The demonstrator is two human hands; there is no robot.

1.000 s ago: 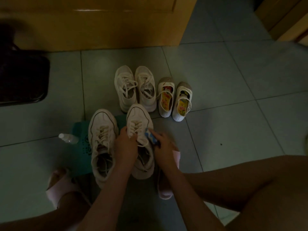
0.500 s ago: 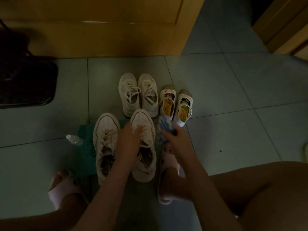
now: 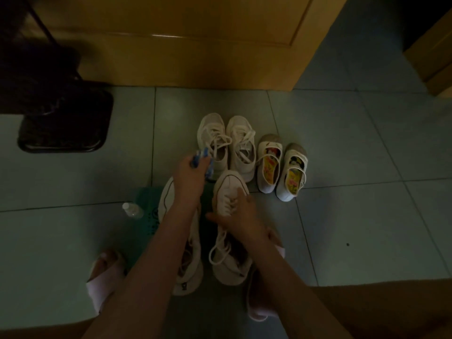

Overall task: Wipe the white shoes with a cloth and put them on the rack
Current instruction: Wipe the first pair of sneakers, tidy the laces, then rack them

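- The left hand [image 3: 192, 173] reaches forward past the near shoes. Its grip is clamped on a crumpled blue and white cloth [image 3: 204, 159], with the fingers curled round it. The cloth is held above the floor, just in front of the far pair of sneakers.
- The right hand [image 3: 241, 216] rests on the laces of the near right white lace-up sneaker [image 3: 228, 184]. Its grip is apart: the fingers lie spread and fairly straight toward the toe, and the thumb stretches out to the shoe's left edge.
- That sneaker stands on the floor with its toe pointing away. A thin dark line runs round the toe cap.
- The near left white lace-up sneaker [image 3: 167, 199] lies just beside it, mostly hidden under the left forearm. A dark tag at its heel is too blurred to read.
- A teal sheet [image 3: 146, 204] lies under the left sneaker and shows between the two shoes. Its dark print cannot be read.
- A small clear bottle with a white cap [image 3: 132, 209] lies at the sheet's left edge.
- Beyond, a second pair of white lace-up sneakers [image 3: 212, 135] stands side by side.
- Just to their right is a pair of small white strap shoes [image 3: 269, 167] with yellow cartoon-printed insoles. No lettering on them is legible.
- Pink slippers [image 3: 102, 287] are on the person's feet.
- The pale tiled floor [image 3: 354, 167] meets a wooden door [image 3: 195, 45]. A black seat [image 3: 66, 123] stands at the far left.
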